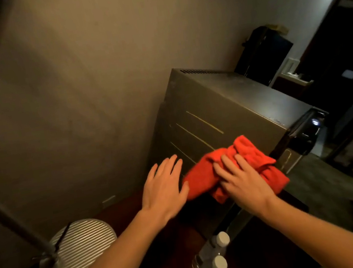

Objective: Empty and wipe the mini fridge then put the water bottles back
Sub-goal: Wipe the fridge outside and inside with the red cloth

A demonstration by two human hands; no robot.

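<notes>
The mini fridge [221, 112] stands in the corner against the wall, seen from above and from its left side, with what looks like its door [297, 137] swung open at the far right; the inside cannot be seen from here. A red cloth [230, 169] lies bunched against the lower side panel, and the right hand [242, 181] presses down on it with straight, spread fingers, gripping nothing. The left hand [163, 185] lies flat and relaxed on the same panel just beside the cloth, apparently steadying the cabinet. Four water bottles [207, 266] with white caps stand close together on the dark tabletop [164, 236] below the forearms, out of the fridge, so the emptying looks done. Wiping appears to be under way on the outside; whether the interior has been cleaned cannot be told. What clearly remains is finishing the wipe, putting the bottles back and, presumably, closing the door. To the left on the tabletop stands a lamp [73, 251] with a round ribbed base and a slanting pole.
</notes>
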